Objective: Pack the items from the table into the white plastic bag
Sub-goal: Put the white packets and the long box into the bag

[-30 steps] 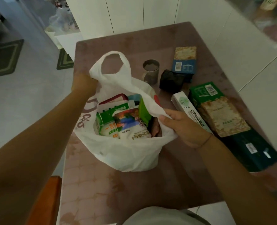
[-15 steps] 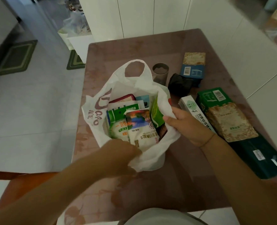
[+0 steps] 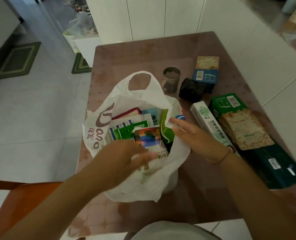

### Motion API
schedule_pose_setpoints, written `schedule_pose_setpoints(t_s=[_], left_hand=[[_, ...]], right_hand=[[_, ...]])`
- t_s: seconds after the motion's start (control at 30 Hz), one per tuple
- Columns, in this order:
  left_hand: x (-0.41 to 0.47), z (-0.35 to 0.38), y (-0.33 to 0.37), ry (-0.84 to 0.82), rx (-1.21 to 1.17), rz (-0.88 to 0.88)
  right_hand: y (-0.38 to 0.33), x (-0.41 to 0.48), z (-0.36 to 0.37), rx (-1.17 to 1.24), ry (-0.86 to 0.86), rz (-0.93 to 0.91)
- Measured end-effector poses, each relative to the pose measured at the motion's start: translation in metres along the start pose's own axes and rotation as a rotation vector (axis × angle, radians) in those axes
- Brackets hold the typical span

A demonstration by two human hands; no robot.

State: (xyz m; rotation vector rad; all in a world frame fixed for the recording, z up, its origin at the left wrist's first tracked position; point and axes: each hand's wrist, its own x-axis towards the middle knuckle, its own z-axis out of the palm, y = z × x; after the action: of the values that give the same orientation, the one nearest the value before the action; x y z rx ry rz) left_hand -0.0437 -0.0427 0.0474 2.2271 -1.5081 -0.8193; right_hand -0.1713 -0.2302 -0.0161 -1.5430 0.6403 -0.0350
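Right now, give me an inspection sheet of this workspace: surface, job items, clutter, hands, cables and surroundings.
Surface: pinkish patterned table, partly bare.
Job's things: white plastic bag open, several packets inside; long white box, green pack, dark green pack, blue box, black bundle and jar still on the table.
Clutter: nothing seen.
Hands: left hand at the bag's near edge, blurred; right hand open at its right rim.
Cables: nothing seen.
Surroundings: white cabinets, tiled floor, green mats.

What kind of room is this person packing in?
Probably a home kitchen or dining area: a small table beside white cabinet doors, a tiled floor with green mats, and grocery packets in a white plastic bag.
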Motion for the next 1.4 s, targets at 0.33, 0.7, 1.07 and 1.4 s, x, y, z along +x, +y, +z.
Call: schedule_pose_setpoints(t_s=[0.33,0.7,1.07,1.4], left_hand=[[0.03,-0.024,-0.062,0.595,0.271,-0.512],[0.031,-0.022,-0.094,0.522,0.002,-0.611],[0.033,-0.018,-0.088,0.611,-0.092,-0.571],[0.028,-0.019,-0.082,0.656,-0.101,-0.558]], right_hand=[[0.074,0.021,-0.076,-0.666,0.667,0.299],[0.113,0.033,-0.061,-0.924,0.672,0.487],[-0.065,0.017,-0.105,-0.38,0.946,-0.111],[-0.147,0.049,-0.019,-0.144,0.638,-0.328]])
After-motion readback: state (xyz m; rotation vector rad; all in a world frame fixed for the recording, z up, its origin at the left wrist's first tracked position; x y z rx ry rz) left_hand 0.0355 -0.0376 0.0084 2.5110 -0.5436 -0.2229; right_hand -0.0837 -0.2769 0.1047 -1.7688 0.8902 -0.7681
